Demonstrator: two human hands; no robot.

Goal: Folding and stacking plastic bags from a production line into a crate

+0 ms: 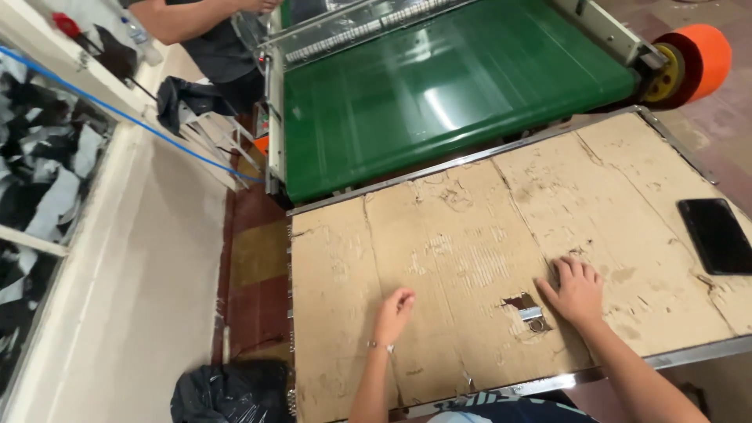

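My left hand (393, 311) rests on the worn cardboard sheet (470, 251) that covers a metal-framed table, its fingers curled in and holding nothing. My right hand (576, 291) lies flat on the cardboard with fingers spread, just right of a torn hole (523, 305) where a small metal part shows. Neither hand grips anything.
A green conveyor belt (446, 94) runs beyond the table's far edge, with an orange roller (697, 55) at its right end. A black phone (717, 235) lies on the cardboard at the right. Another person (196, 19) stands at the far left of the conveyor. A black bag (227, 392) sits on the floor.
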